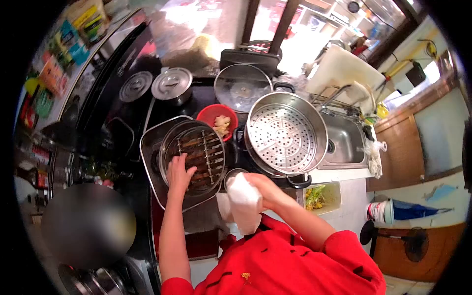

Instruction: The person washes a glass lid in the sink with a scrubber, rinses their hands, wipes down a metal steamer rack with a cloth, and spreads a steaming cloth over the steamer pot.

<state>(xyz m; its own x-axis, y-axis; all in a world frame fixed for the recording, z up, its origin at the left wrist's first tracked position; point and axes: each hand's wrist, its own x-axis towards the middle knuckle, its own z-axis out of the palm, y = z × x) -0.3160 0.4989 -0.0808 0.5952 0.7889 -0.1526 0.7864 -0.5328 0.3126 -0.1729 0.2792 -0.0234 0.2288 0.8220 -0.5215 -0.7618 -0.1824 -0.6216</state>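
Note:
My left hand point(180, 173) rests over a slatted rack point(199, 157) of dark strips crossed by light rods. The thumb is spread from the fingers, and nothing shows in the grasp. This rack lies inside a round vessel point(222, 169) with a shiny rim, which sits in a squarish metal-rimmed pan point(143, 142). In front of my body, my right hand point(265, 191) grips a bunched white cloth point(244, 199). Part of a small round dish point(233, 175) shows just beyond the cloth. To the right stands a large steamer pot point(322, 132) with a perforated metal insert point(285, 135).
A red bowl point(202, 114) holds pale, lumpy pieces. Behind it are a glass lid point(236, 88) and a lidded pot point(172, 84). At right is a sink point(346, 142); a container with green and yellow scraps point(322, 197) sits below it. A person's blurred head point(88, 226) is at lower left.

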